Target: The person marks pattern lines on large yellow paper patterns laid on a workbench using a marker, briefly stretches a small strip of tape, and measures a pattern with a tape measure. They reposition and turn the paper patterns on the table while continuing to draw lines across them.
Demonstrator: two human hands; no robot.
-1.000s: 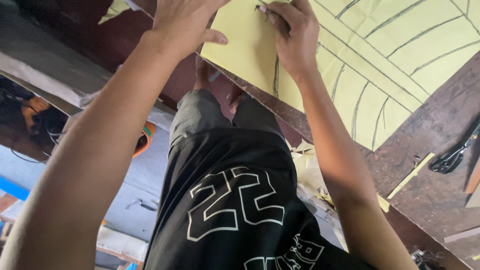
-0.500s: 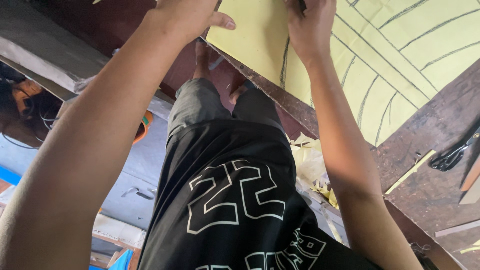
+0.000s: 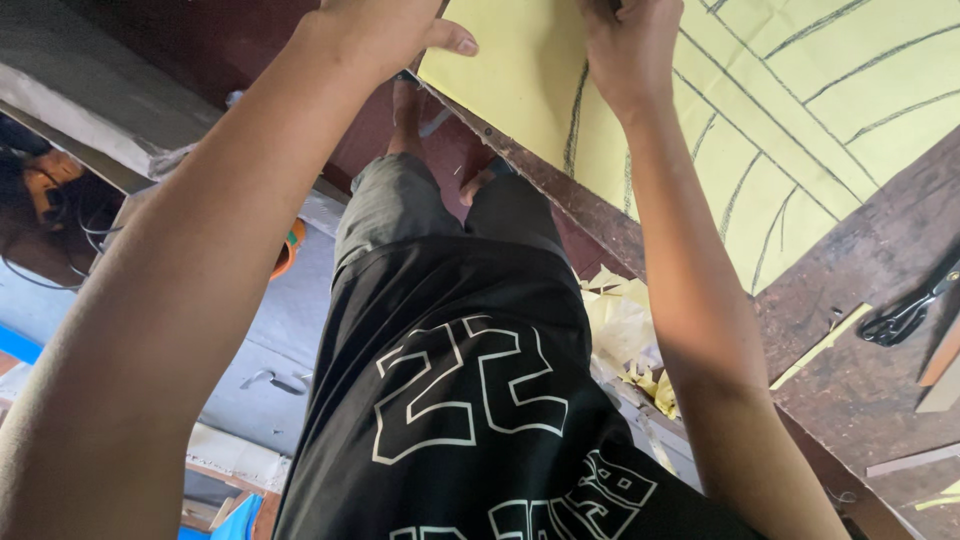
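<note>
A large yellow paper sheet (image 3: 520,90) with dark drawn lines lies on a dark wooden table (image 3: 880,250). My left hand (image 3: 385,30) grips the sheet's near left edge, thumb lying on top of it. My right hand (image 3: 625,55) rests on the sheet further right. Its fingers are curled at the frame's top edge around a thin pencil-like stick that is mostly cut off. Both forearms reach up across the view.
Black scissors (image 3: 905,315) and a yellow paper strip (image 3: 820,345) lie on the table at right. Yellow scraps (image 3: 630,330) sit below the table edge. My black shirt and bare feet (image 3: 405,110) fill the middle. An orange power tool (image 3: 45,180) lies on the floor at left.
Both hands have shifted slightly up the frame and closer together on the sheet. The right hand's stick, plain a second ago, is now mostly out of frame.
</note>
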